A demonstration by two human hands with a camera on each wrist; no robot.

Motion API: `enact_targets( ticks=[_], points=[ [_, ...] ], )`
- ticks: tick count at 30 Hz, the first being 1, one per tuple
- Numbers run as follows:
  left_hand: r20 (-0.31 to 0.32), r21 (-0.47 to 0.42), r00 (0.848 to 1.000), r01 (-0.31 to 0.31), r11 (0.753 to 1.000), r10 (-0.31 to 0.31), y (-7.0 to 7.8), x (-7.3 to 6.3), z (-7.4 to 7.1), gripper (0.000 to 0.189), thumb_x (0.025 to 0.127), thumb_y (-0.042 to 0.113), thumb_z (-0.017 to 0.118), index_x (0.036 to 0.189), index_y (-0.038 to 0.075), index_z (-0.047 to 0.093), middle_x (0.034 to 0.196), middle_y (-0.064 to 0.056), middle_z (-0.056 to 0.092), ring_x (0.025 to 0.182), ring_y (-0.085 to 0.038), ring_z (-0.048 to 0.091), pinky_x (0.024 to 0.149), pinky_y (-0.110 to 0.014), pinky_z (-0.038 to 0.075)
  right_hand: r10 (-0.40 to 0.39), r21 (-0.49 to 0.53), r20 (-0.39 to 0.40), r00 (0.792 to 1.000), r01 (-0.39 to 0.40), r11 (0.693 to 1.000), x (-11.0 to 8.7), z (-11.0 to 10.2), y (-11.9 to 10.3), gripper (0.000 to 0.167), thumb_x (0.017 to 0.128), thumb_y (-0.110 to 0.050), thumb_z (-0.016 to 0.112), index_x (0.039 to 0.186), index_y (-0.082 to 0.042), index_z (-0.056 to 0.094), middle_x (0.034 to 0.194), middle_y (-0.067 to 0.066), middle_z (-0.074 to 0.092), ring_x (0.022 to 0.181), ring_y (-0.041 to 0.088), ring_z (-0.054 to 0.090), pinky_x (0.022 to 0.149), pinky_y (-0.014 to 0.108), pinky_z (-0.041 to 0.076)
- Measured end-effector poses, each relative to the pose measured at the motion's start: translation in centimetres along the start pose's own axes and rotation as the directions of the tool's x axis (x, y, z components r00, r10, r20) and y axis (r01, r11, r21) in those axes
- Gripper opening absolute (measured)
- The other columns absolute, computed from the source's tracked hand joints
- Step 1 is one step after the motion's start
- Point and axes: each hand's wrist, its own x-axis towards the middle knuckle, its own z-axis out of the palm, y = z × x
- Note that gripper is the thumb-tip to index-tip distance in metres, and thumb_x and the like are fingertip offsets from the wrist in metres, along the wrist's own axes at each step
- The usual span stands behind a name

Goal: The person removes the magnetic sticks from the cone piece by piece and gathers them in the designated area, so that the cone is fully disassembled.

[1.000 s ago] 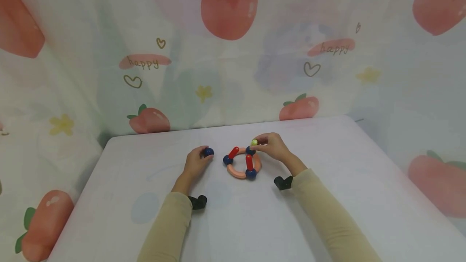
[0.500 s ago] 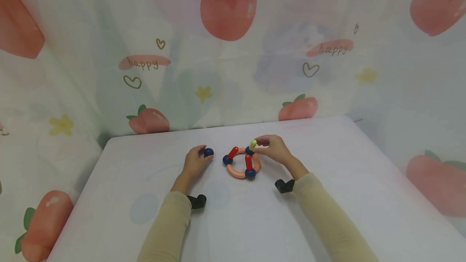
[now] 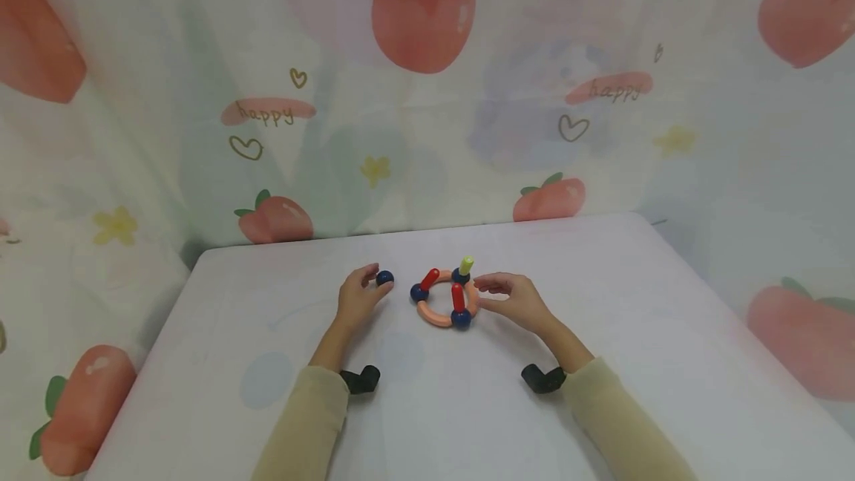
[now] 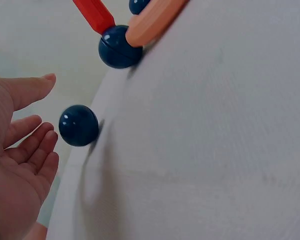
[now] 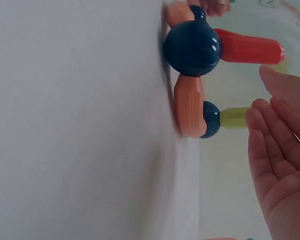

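Observation:
A ring of curved peach-coloured bars point(image 3: 434, 315) joined by dark blue balls point(image 3: 461, 319) lies on the table. Red rods point(image 3: 457, 297) rise from two of these balls, and a yellow-green rod point(image 3: 466, 266) stands on the far one. At the ring's right side is my right hand point(image 3: 519, 303), thumb and fingers apart with nothing between them. A separate blue ball point(image 4: 78, 125) rests on the table left of the ring. My left hand point(image 3: 357, 298) is around it with relaxed fingers; the left wrist view shows the thumb apart from the ball and fingertips right beside it.
The white table point(image 3: 441, 407) ends at the back against a hanging cloth point(image 3: 414, 132) printed with fruit. Black wrist mounts point(image 3: 542, 378) stick inward from both sleeves, low over the table.
My right hand has let go of the yellow-green rod, which now stands by itself on the far ball, and has drawn back toward me and right. The left hand has barely moved.

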Motion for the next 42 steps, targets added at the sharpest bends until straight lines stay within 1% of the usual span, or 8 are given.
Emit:
enact_targets(
  ticks=[4, 8, 11, 14, 17, 25, 34, 42],
  points=[
    [-0.047, -0.077, 0.998, -0.042, 0.996, 0.039, 1.2, -0.7, 0.1, 0.05, 0.082, 0.019, 0.07, 0.125, 0.001, 0.053, 0.122, -0.012, 0.054, 0.114, -0.025, 0.048, 0.1, -0.038, 0.035, -0.036, 0.01, 0.014, 0.999, 0.036, 0.999, -0.8, 0.5, 0.0, 0.036, 0.078, -0.007, 0.073, 0.112, 0.001, 0.063, 0.109, 0.011, 0.064, 0.099, 0.027, 0.057, 0.089, 0.045, 0.044],
    [-0.04, -0.052, 0.996, -0.08, 0.995, 0.078, 2.6, -2.0, 0.9, 0.046, 0.081, 0.017, 0.071, 0.121, 0.003, 0.056, 0.118, -0.01, 0.056, 0.111, -0.023, 0.051, 0.097, -0.037, 0.038, -0.087, 0.001, 0.029, 0.996, 0.087, 0.996, -1.4, 0.6, 0.2, 0.039, 0.078, -0.01, 0.074, 0.112, 0.003, 0.062, 0.11, 0.014, 0.063, 0.1, 0.028, 0.056, 0.088, 0.046, 0.044],
    [0.102, -0.021, 0.988, -0.116, 0.993, 0.118, 3.7, -3.1, 2.0, 0.044, 0.08, 0.016, 0.072, 0.12, 0.004, 0.057, 0.116, -0.008, 0.058, 0.107, -0.022, 0.053, 0.093, -0.036, 0.042, -0.133, -0.007, 0.037, 0.99, 0.133, 0.991, -1.5, 0.6, 0.5, 0.04, 0.077, -0.011, 0.074, 0.112, 0.004, 0.061, 0.11, 0.016, 0.062, 0.101, 0.03, 0.056, 0.087, 0.047, 0.045],
    [0.28, -0.026, 0.95, -0.141, 0.99, 0.142, 4.8, -4.0, 3.3, 0.045, 0.081, 0.018, 0.072, 0.121, 0.003, 0.058, 0.114, -0.008, 0.06, 0.103, -0.022, 0.054, 0.089, -0.035, 0.045, -0.158, -0.015, 0.045, 0.986, 0.159, 0.987, -1.3, 0.6, 0.7, 0.04, 0.076, -0.011, 0.075, 0.112, 0.002, 0.062, 0.11, 0.014, 0.063, 0.101, 0.03, 0.057, 0.086, 0.048, 0.045],
    [0.353, -0.028, 0.924, -0.145, 0.989, 0.146, 5.6, -4.5, 4.6, 0.045, 0.082, 0.02, 0.071, 0.122, 0.003, 0.058, 0.112, -0.007, 0.062, 0.101, -0.021, 0.056, 0.087, -0.033, 0.046, -0.167, -0.027, 0.074, 0.983, 0.17, 0.985, -0.9, 0.7, 0.8, 0.039, 0.077, -0.013, 0.075, 0.112, 0.0, 0.063, 0.11, 0.012, 0.063, 0.101, 0.029, 0.057, 0.087, 0.048, 0.045],
    [0.286, -0.038, 0.946, -0.145, 0.989, 0.15, 5.8, -4.4, 7.1, 0.037, 0.082, 0.022, 0.07, 0.116, 0.007, 0.062, 0.104, -0.002, 0.064, 0.094, -0.016, 0.058, 0.083, -0.028, 0.048, -0.164, -0.015, 0.146, 0.976, 0.167, 0.986, 0.1, 1.1, 1.4, 0.038, 0.078, -0.016, 0.074, 0.111, -0.001, 0.064, 0.108, 0.01, 0.065, 0.103, 0.026, 0.058, 0.089, 0.043, 0.044],
    [0.286, -0.109, 0.95, -0.096, 0.989, 0.124, 5.2, -4.5, 7.6, 0.034, 0.084, 0.018, 0.068, 0.115, 0.005, 0.062, 0.101, -0.004, 0.065, 0.086, -0.015, 0.059, 0.07, -0.022, 0.051, -0.179, 0.019, 0.187, 0.966, 0.179, 0.984, 0.7, 1.7, 2.0, 0.041, 0.076, -0.012, 0.075, 0.113, 0.0, 0.063, 0.108, 0.007, 0.065, 0.102, 0.022, 0.058, 0.09, 0.037, 0.044],
    [0.234, -0.1, 0.951, -0.186, 0.978, 0.204, 5.1, -4.4, 8.1, 0.029, 0.083, 0.016, 0.069, 0.107, 0.002, 0.066, 0.091, -0.004, 0.066, 0.078, -0.013, 0.06, 0.068, -0.021, 0.05, -0.156, -0.014, 0.187, 0.97, 0.161, 0.987, 0.5, 1.8, 2.0, 0.04, 0.074, -0.017, 0.077, 0.11, -0.002, 0.066, 0.103, 0.004, 0.066, 0.092, 0.018, 0.061, 0.086, 0.036, 0.047]
  ],
)
